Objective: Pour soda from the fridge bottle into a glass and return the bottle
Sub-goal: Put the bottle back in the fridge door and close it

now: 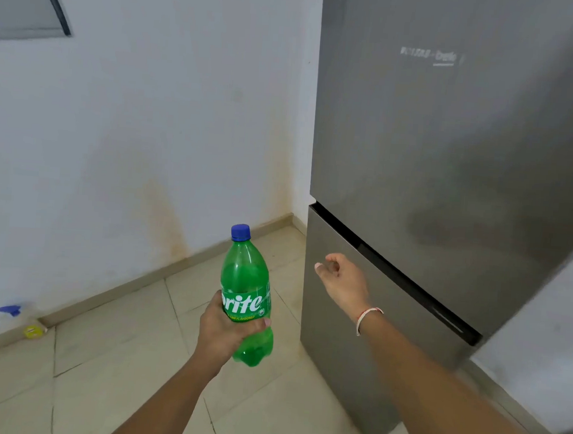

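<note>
Fingers and thumb of the left hand (224, 327) wrap around the lower middle of a green soda bottle (246, 295), clamped over the bottom edge of its label, with the thumb tip showing on the bottle's right side. The bottle stands nearly upright in that grip, its blue cap (240, 232) screwed on and pointing up, its base hanging free above the tiled floor (116, 357). The left forearm rises from the lower edge of the view, angled up and to the right toward the bottle. The right hand (340, 276) reaches forward in front of the grey fridge (453, 143), level with the top of the lower door and just below the dark gap between the two doors. Its fingers are loosely curled and hold nothing; whether they touch the door cannot be told. A thin band (368, 319) circles the right wrist, and the right arm stretches out long from the bottom right corner. Both fridge doors appear closed. The bottle is just left of the fridge's front corner, beside a stained white wall (131, 138).
</note>
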